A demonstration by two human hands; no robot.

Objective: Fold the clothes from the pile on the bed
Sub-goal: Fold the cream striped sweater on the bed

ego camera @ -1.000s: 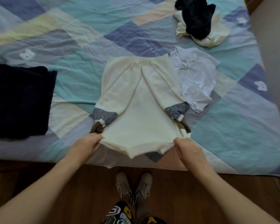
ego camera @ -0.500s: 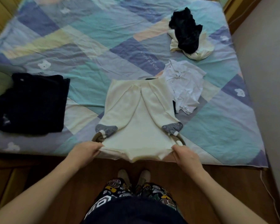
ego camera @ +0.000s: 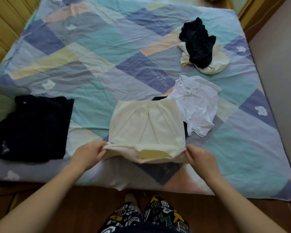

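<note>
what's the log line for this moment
step: folding cream top | left hand: grips near left corner | right hand: grips near right corner | near edge lifted off bed | folded dark pile at left

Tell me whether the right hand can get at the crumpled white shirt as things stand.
Probably yes, once freed: the right hand now pinches the cream sweater. The white shirt lies just beyond it on the bed, touching the sweater's right edge, with nothing on top.
</note>
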